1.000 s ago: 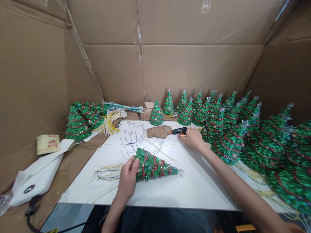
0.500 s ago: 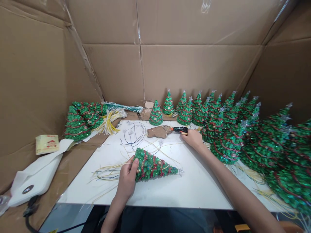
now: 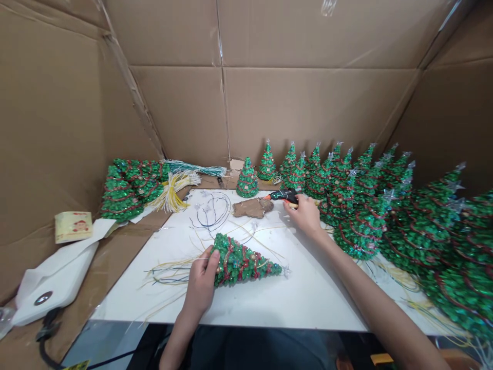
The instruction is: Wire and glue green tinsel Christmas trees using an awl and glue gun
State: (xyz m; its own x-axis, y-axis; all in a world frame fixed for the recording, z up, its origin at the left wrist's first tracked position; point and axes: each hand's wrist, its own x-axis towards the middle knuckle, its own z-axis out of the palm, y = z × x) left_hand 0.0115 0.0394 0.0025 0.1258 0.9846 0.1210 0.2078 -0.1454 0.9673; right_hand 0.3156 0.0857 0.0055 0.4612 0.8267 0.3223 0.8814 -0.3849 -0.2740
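Note:
My left hand (image 3: 203,275) is wrapped round the base of a green beaded tree (image 3: 241,261) that lies on its side, its clear star pointing right and loose wires trailing left. At the back of the white board my right hand (image 3: 304,213) has its fingers at the handle of a black glue gun (image 3: 283,195) with an orange tip; whether they still grip it is hard to make out. The tip points left, by a torn piece of brown cardboard (image 3: 252,207). Thin dark wires (image 3: 212,211) lie coiled left of the cardboard.
Many upright beaded trees (image 3: 360,231) fill the right side. More trees (image 3: 121,198) and bundles of yellow-white wire (image 3: 173,192) sit at the left. A white device (image 3: 57,288) with a cable is at the far left. Cardboard walls (image 3: 308,103) surround the board (image 3: 300,303).
The glue gun has turned and shifted slightly back and left. My right hand has moved a little, its fingers now lower against the handle. My left hand and the lying tree stay put.

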